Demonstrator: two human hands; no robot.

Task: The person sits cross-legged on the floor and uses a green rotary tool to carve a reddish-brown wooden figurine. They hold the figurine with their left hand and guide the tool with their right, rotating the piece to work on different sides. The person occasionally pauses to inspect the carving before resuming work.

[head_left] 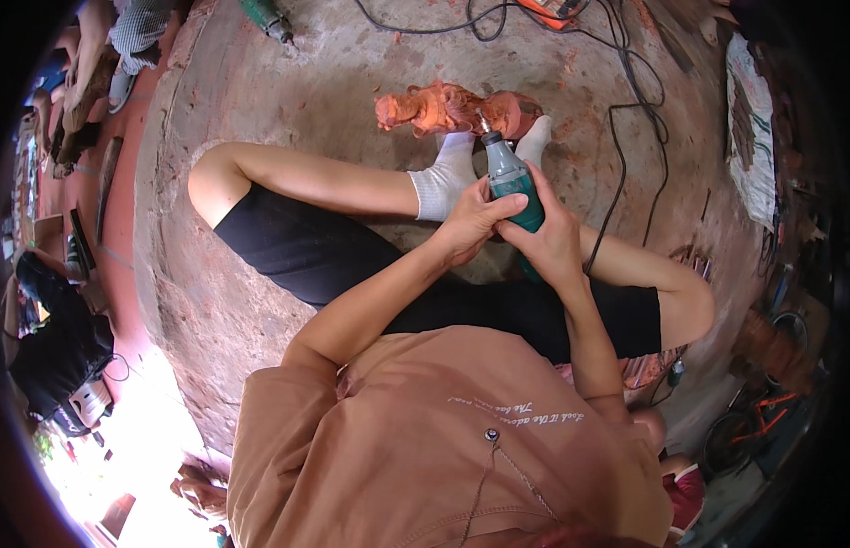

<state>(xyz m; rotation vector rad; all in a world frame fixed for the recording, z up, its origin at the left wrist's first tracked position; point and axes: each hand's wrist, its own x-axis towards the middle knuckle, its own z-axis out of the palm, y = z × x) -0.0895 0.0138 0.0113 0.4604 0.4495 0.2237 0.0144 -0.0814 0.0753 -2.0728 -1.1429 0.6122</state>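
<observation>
Just beyond my grip, the carving (pixel 443 110) lies by my socks (pixel 449 185), already cut into curves; what is left I cannot tell. My left hand (pixel 469 224) and right hand (pixel 553 236) both wrap the tool (pixel 509 173), its bit (pixel 483 121) at the carving.

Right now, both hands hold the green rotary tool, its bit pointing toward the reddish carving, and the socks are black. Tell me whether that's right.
Not quite: the socks are white, not black, as the head view shows. The rest stands: the left hand and right hand hold the green rotary tool, its bit pointing toward the reddish carving.
</observation>
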